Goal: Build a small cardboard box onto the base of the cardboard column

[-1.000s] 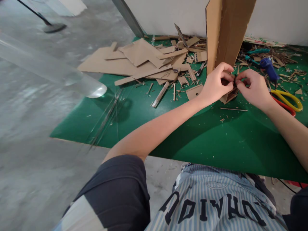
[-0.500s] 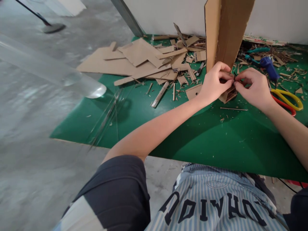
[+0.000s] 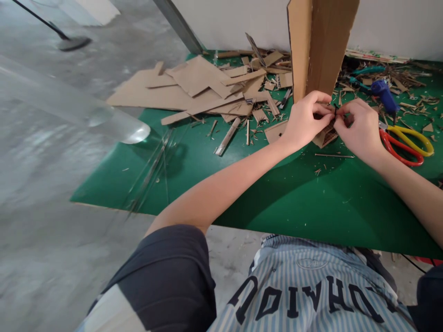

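Observation:
A tall folded cardboard piece [image 3: 320, 46] stands upright on the green mat [image 3: 311, 203]. My left hand [image 3: 306, 121] and my right hand [image 3: 358, 128] meet at its lower edge. Both pinch a small dark thing [image 3: 335, 110], thin like a tie or wire, right against the cardboard. Fingers of both hands are curled tight. What exactly the dark thing is stays too small to tell.
Cardboard sheets and scraps [image 3: 194, 87] lie piled at the mat's far left. Yellow and red scissors [image 3: 404, 140] rest just right of my right hand, a blue glue gun [image 3: 384, 94] behind them. A clear plastic tube [image 3: 69, 106] lies on the concrete floor at left. A thin stick [image 3: 334, 156] lies near my hands.
My hands and the cardboard have shifted slightly left in view; the fingers keep working the dark thing, pinched closer together. The scissors show more fully now.

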Motion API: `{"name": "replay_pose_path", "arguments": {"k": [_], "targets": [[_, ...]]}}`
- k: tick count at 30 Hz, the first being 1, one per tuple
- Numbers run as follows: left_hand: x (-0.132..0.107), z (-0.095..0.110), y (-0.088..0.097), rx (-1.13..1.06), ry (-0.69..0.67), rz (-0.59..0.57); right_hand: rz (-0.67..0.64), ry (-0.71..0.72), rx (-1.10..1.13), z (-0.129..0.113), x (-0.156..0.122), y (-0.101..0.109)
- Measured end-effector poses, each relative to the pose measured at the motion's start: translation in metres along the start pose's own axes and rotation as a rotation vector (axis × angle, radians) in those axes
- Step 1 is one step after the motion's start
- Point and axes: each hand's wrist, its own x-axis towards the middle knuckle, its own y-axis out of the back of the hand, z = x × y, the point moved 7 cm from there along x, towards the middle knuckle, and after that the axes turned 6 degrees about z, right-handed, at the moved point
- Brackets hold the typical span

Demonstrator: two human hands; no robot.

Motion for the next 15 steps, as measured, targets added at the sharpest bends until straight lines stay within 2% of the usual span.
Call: {"name": "replay_pose_path", "arguments": {"k": [4,10,15], "targets": [[0.000,0.002,0.000,0.033,-0.017,-0.002,-0.001,-0.043,0.035,0.000,0.000,0.000],[0.002,0.001,0.001,0.044,-0.013,0.006,-0.053,-0.306,0.291,0.020,-0.002,-0.013],[0.004,0.003,0.000,0.044,-0.030,-0.007,-0.094,-0.429,0.484,0.028,-0.003,-0.024]]}}
